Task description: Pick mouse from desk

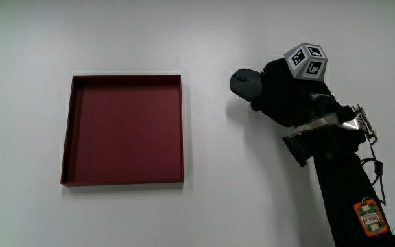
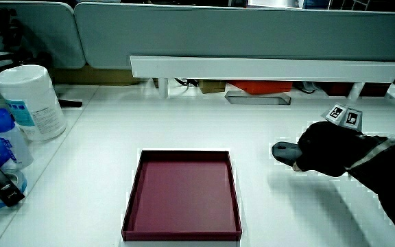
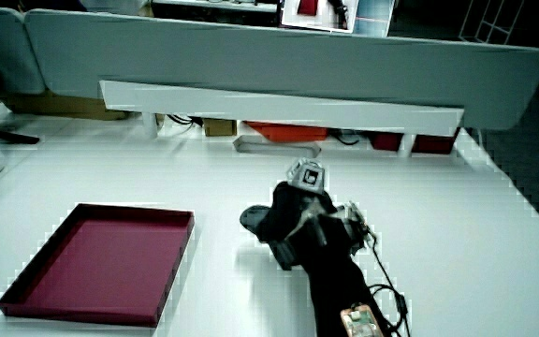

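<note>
Mouse: the dark grey mouse [image 1: 242,82] sits on the white table [image 1: 252,199], beside the red tray [image 1: 182,130] with bare table between them. Only its end toward the tray shows in the main view; the rest is under the glove. The same end shows in both side views [image 2: 284,151] [image 3: 251,219].
Hand: the gloved hand [image 1: 283,96] lies on top of the mouse with its fingers curled down around it, gripping it.
Lift: whether the mouse is touching the table or just above it cannot be told.
Cube: the patterned cube [image 1: 307,62] rides on the back of the hand, also seen in both side views [image 2: 343,115] [image 3: 309,175].
Forearm: the black-sleeved forearm [image 1: 345,185] runs from the hand back toward the person and carries a small orange tag [image 1: 369,216].
Tray: square and shallow, lying flat with nothing in it.
Other things: in a side view a white wipes tub [image 2: 31,101] and a blue bottle [image 2: 2,134] stand at the table's edge, well apart from the mouse, with the tray between.
Partition: a grey partition [image 2: 252,34] with a white shelf [image 2: 266,67] in front of it.
</note>
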The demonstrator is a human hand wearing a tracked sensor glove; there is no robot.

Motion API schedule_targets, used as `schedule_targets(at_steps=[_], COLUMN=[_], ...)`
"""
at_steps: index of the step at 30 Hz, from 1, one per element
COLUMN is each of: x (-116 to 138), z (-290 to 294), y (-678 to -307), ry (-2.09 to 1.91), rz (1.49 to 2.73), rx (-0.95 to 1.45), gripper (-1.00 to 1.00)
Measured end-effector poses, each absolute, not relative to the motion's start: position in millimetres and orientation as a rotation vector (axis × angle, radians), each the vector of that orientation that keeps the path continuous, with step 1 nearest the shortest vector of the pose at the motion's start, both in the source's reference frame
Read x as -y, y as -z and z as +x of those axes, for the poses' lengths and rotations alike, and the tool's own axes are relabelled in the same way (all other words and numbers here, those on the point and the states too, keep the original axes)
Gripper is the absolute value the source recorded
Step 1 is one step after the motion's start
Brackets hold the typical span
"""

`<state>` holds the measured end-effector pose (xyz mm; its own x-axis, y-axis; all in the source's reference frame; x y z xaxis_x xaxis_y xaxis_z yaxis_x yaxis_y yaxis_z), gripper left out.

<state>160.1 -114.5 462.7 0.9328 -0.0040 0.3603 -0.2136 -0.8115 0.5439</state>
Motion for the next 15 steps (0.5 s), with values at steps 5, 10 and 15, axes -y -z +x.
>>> schedule_targets(at_steps=[5, 10, 15], x=[111, 105, 93], z=[136, 113, 85], y=[-441, -421, -411], ry=[-0.465, -0.513, -0.588], rz=[2.501, 2.512, 2.478], rx=[0.26, 0.366, 0.495], gripper=[1.0, 1.0, 1.0])
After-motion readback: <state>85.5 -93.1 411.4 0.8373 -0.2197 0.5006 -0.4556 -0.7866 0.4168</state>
